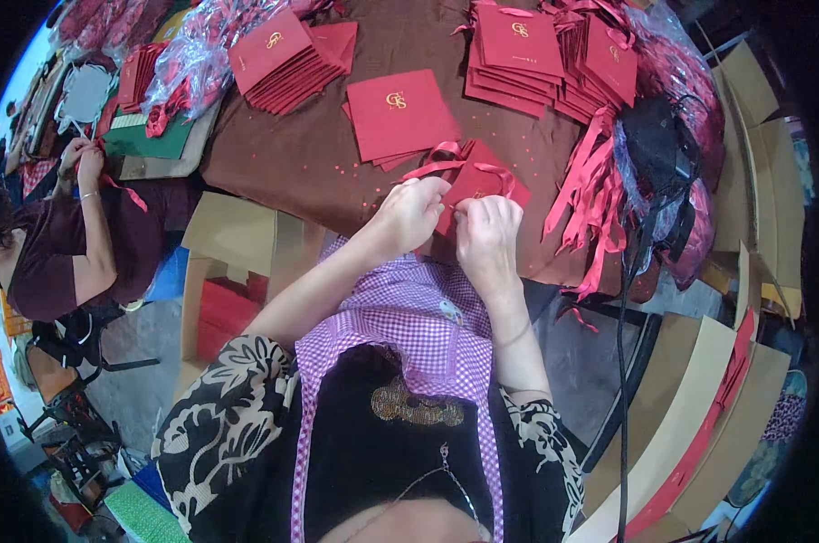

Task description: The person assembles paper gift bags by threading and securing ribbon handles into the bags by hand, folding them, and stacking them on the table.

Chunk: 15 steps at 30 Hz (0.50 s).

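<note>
Both my hands are at the near edge of the table with a small red paper gift bag point(476, 175) between them. My left hand point(409, 215) is closed, its fingers pinched at the bag's left edge by the red ribbon point(442, 156). My right hand point(488, 237) is closed at the bag's front, thumb and forefinger pressed together near the ribbon handle. What exactly the fingertips grip, paper or ribbon, is partly hidden. Just beyond lies a short stack of flat red bags point(400, 113) with gold print.
Stacks of red bags point(287, 59) and ribboned bags point(518, 50) stand farther back. Loose red ribbons point(592, 181) hang over the table's right edge beside a black cable point(625, 362). Cardboard boxes point(231, 231) flank me. Another person point(66, 235) works at left.
</note>
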Each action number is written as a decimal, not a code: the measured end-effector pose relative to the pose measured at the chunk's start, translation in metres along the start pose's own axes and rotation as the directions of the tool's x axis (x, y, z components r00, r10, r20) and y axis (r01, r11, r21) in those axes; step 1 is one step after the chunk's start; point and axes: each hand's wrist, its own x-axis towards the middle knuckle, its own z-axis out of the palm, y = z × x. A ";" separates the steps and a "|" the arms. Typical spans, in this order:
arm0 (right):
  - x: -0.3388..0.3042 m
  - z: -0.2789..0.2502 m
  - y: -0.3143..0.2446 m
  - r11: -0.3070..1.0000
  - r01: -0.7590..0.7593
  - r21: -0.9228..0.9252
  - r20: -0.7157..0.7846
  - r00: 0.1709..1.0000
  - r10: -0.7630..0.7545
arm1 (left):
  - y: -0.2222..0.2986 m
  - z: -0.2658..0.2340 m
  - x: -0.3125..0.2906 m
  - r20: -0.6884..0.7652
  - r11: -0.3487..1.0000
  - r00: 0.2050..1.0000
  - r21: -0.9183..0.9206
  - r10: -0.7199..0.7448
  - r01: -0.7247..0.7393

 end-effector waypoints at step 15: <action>0.005 -0.014 -0.013 0.997 -0.021 -0.078 0.023 0.999 0.023 | 0.020 0.000 -0.009 -0.088 0.981 0.979 0.075 0.185 -0.179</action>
